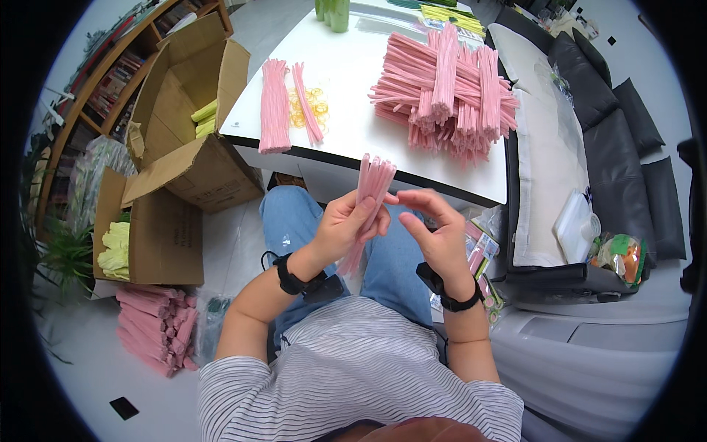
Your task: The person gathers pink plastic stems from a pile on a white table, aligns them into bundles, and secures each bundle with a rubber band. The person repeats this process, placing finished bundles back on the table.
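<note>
My left hand point(345, 224) is closed around a small bundle of pink pipe cleaners point(375, 179), held upright over my lap. Just right of it is my right hand point(436, 224), thumb and fingers apart; a fingertip is close to the bundle, and whether it touches I cannot tell. On the white table point(342, 88) lie a thick pink bundle point(274, 105), a thin group of pink pipe cleaners point(306, 105) and yellow rubber bands point(317, 105) partly beneath that group. A large crisscross pile of pink bundles point(442, 94) rests farther right on the tabletop.
Open cardboard boxes point(165, 232) with yellow-green material stand at the left. Pink bundles point(157, 326) are stacked on the floor below them. Green items point(334, 14) and yellow stems point(455, 22) lie toward the table's far end. A dark sofa point(613, 149) stands at the right.
</note>
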The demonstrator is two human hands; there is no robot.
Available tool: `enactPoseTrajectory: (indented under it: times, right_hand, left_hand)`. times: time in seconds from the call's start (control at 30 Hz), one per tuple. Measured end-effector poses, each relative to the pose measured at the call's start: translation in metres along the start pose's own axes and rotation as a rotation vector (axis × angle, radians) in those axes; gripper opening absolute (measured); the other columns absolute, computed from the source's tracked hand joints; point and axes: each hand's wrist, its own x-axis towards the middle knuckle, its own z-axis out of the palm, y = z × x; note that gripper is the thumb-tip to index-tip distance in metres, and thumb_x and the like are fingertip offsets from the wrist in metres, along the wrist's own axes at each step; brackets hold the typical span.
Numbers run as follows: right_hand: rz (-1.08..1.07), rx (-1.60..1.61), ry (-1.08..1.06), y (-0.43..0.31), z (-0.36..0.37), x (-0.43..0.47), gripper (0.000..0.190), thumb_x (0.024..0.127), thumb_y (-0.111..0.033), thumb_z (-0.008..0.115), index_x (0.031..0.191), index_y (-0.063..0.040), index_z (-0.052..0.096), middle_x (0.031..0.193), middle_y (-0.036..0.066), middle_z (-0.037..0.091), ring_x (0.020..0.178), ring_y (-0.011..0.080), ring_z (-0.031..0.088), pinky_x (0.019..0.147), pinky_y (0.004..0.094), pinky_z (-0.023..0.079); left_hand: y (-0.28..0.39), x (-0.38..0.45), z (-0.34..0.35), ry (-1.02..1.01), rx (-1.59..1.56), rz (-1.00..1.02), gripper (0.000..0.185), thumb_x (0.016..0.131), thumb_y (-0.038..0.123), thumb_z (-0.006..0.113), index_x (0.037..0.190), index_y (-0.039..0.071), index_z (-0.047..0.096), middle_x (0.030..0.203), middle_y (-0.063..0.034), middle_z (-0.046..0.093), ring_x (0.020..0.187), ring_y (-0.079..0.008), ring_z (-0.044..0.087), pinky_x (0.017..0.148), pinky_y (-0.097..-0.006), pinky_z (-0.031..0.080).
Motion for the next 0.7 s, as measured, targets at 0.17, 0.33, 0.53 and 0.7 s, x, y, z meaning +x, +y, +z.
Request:
enactPoseTrajectory:
  times: [0.17, 0.33, 0.53, 0.7]
  right_hand:
    - [-0.074, -0.011, -0.043, -0.015, 0.017, 0.016, 0.022, 0.078, -0.011, 0.068, 0.096, 0.001, 0.064, 0.086, 0.007, 0.063, 0.080, 0.0128, 0.059, 0.071, 0.0250, 0.047]
    - [0.200, 0.145, -0.086, -0.007, 0.028, 0.047, 0.020, 0.088, -0.019, 0.060, 0.090, 0.000, 0.067, 0.068, 0.001, 0.063, 0.062, 0.0060, 0.056, 0.058, 0.0209, 0.045]
    - [0.095, 0.284, -0.128, 0.031, 0.039, 0.119, 0.027, 0.092, -0.023, 0.053, 0.104, 0.001, 0.057, 0.091, 0.011, 0.066, 0.081, 0.0099, 0.060, 0.075, 0.0249, 0.048]
    - [0.294, 0.340, -0.352, 0.070, 0.093, 0.113, 0.055, 0.090, -0.015, 0.057, 0.135, 0.003, 0.031, 0.086, 0.006, 0.061, 0.076, 0.0085, 0.057, 0.069, 0.0216, 0.045]
  left_hand:
    - [-0.003, 0.000, 0.005, 0.012, 0.058, -0.018, 0.033, 0.098, 0.026, 0.040, 0.115, 0.000, 0.053, 0.072, -0.0049, 0.056, 0.054, -0.0047, 0.042, 0.052, -0.0188, 0.037]
    - [0.001, 0.003, -0.010, -0.109, 0.082, -0.244, 0.025, 0.096, 0.024, 0.044, 0.106, 0.001, 0.050, 0.084, -0.0076, 0.060, 0.069, -0.0116, 0.056, 0.064, -0.0253, 0.047]
    - [0.010, 0.007, -0.049, -0.100, -0.028, -0.464, 0.019, 0.094, 0.017, 0.049, 0.103, 0.001, 0.050, 0.079, -0.0081, 0.058, 0.066, -0.0124, 0.057, 0.067, -0.0303, 0.053]
    - [0.032, 0.061, -0.119, 0.342, -0.091, -0.140, 0.017, 0.094, 0.018, 0.047, 0.100, 0.002, 0.050, 0.073, -0.0059, 0.057, 0.058, -0.0120, 0.056, 0.056, -0.0265, 0.052]
